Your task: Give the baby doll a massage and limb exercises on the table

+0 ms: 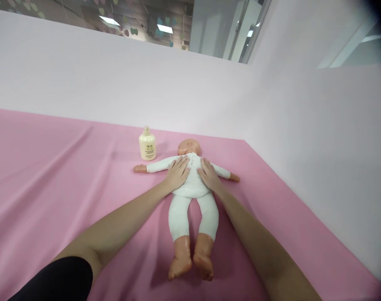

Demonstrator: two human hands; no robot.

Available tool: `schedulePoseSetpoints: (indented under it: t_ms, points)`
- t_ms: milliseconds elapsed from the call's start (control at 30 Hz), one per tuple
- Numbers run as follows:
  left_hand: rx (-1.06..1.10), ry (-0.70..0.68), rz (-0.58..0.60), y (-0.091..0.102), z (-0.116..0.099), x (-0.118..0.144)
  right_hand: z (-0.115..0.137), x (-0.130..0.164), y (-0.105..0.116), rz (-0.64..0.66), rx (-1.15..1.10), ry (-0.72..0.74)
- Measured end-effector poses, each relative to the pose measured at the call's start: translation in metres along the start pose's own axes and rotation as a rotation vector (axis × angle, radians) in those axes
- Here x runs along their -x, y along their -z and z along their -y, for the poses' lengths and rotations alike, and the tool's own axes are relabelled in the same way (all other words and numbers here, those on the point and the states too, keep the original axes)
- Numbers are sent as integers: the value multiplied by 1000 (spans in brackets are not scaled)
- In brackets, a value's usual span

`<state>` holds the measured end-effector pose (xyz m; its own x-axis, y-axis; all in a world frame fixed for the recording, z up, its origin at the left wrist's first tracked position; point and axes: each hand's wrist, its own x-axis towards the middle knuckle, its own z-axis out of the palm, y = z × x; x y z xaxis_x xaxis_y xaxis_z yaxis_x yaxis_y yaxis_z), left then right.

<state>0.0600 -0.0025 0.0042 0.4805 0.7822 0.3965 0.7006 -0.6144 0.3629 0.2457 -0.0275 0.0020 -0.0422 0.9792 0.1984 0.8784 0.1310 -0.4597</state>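
A baby doll (195, 184) with a white cloth body lies on its back, its arms spread wide and its bare feet toward me. My left hand (177, 172) rests flat on the left side of its chest, fingers stretched toward the shoulder. On the other side of the chest my right hand (209, 174) also lies flat, its fingers extended. Neither hand grips anything. A cream-coloured pump bottle (147, 146) with dark print stands upright beyond the doll's arm on the left, apart from my hands.
Pink sheeting (67, 179) with several folds covers the surface under the doll. A white wall (115, 83) runs along the back and meets another white wall (318, 138) on the right. Above the back wall, a window (140, 25) shows ceiling lights.
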Motion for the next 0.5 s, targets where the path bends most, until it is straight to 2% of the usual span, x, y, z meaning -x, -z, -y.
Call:
schedulePoseSetpoints:
  t_ms: [300, 500]
  points:
    - [-152, 156, -105, 1, 37, -6, -27, 1, 8, -177, 248, -105]
    - [-338, 236, -72, 11, 48, -6, -36, 3, 15, -207, 315, -171]
